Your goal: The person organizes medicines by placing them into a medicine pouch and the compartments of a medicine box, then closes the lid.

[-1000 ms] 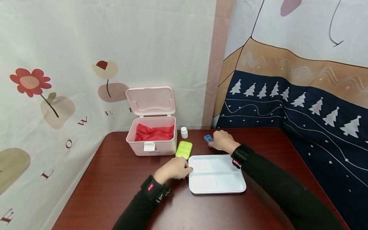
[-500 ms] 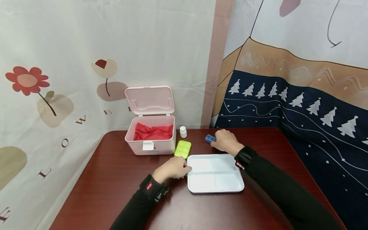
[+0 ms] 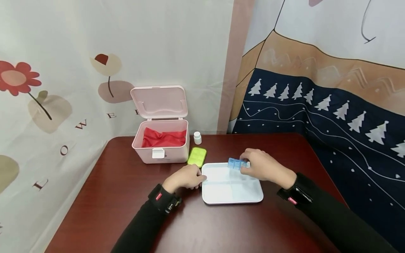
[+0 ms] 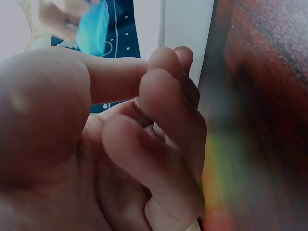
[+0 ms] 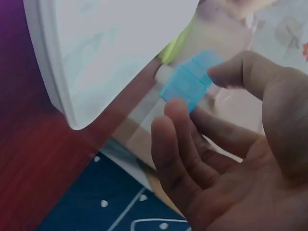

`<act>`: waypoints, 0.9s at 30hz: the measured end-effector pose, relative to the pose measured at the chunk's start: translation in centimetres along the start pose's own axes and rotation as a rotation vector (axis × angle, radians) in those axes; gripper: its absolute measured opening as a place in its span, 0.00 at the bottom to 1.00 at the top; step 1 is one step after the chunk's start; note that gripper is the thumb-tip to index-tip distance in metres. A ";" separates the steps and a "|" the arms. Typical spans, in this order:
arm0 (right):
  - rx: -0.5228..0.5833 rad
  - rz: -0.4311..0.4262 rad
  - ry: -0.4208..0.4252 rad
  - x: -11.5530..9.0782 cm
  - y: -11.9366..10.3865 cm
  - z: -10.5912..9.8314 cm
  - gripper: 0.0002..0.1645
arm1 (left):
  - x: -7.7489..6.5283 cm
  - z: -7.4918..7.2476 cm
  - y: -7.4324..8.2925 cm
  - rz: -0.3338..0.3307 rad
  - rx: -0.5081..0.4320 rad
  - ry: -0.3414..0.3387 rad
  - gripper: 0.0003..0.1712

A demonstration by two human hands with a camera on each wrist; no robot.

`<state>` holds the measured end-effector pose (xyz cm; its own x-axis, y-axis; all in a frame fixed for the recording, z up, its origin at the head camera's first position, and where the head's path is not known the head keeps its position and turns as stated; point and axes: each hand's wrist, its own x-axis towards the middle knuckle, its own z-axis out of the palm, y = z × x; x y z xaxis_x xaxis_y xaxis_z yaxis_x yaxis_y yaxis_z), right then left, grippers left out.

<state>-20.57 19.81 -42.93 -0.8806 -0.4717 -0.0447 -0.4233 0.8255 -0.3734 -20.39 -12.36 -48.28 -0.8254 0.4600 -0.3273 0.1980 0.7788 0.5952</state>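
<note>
My right hand (image 3: 261,164) pinches a translucent blue pill organizer (image 3: 236,163) by its right end, over the back edge of a white tray (image 3: 218,193). In the right wrist view, thumb and fingers hold the blue organizer (image 5: 190,79), and its small compartments show. At the tray's left edge, my left hand (image 3: 185,177) grips the rim between thumb and curled fingers. The left wrist view shows those fingers (image 4: 163,91) against the pale tray wall (image 4: 187,29). A low divider crosses the tray. Beyond the left hand lies a lime-green pill case (image 3: 197,156).
A pink box (image 3: 171,155) with its lid (image 3: 161,102) raised stands at the back left, with red cloth (image 3: 164,138) inside. Next to it is a small white bottle (image 3: 197,138). Printed curtains hang behind the dark red table (image 3: 110,189).
The right hand has lifted the blue pill organizer from the table behind the tray and brought it nearer, over the tray's back part. The left hand stays at the tray's rim.
</note>
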 end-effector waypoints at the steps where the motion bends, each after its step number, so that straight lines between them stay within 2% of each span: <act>1: -0.007 -0.010 -0.008 -0.6 -0.4 0.0 0.21 | -0.1 -0.2 0.0 0.002 -0.005 0.000 0.26; 6: -0.041 -0.030 -0.075 -3.2 -1.2 0.6 0.22 | -0.3 -0.4 0.0 0.012 -0.019 -0.003 0.26; 10: -0.058 -0.055 -0.119 -4.3 -0.9 1.9 0.18 | -0.3 -0.4 -0.1 0.009 -0.025 -0.009 0.26; 13: -0.070 -0.078 -0.132 -4.6 -0.5 2.8 0.16 | -0.2 -0.4 -0.2 0.007 -0.026 -0.013 0.27; 19: -0.091 -0.044 -0.150 -4.8 0.1 4.0 0.19 | 0.0 -0.4 -0.3 0.015 -0.032 -0.024 0.27; 27: -0.127 -0.011 -0.153 -5.1 -0.1 3.7 0.23 | 0.0 -0.5 -0.4 0.025 -0.032 -0.027 0.26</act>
<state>-15.21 21.04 -46.12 -0.8372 -0.5146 -0.1850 -0.4646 0.8478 -0.2555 -20.74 -12.90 -48.13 -0.8056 0.4912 -0.3313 0.2011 0.7527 0.6269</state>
